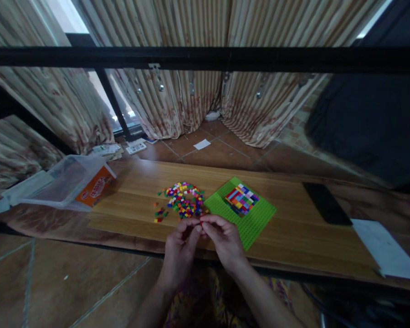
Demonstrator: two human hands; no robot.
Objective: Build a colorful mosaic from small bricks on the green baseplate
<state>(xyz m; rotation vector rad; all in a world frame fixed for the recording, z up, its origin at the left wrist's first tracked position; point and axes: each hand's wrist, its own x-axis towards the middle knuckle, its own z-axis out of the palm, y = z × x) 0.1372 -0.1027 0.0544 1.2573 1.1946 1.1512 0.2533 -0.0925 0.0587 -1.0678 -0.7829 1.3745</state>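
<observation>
My left hand (181, 243) and my right hand (225, 239) meet fingertip to fingertip over the table's near edge. Pinched between them is a small red toy brick (201, 223), mostly covered by the fingers. Just beyond my hands lies a loose pile of small coloured bricks (186, 207). To the right of the pile, a green studded baseplate (256, 228) lies at an angle on the table, its left corner close to the bricks. A block of joined multicoloured bricks (242, 199) sits on the plate.
The wooden table (133, 182) stretches across the view. At its left end a clear plastic bin (71, 177) with an orange label lies tipped. On the right are a black phone-like slab (327, 203) and a white sheet (386, 248). A dark bar (205, 58) crosses before the curtains.
</observation>
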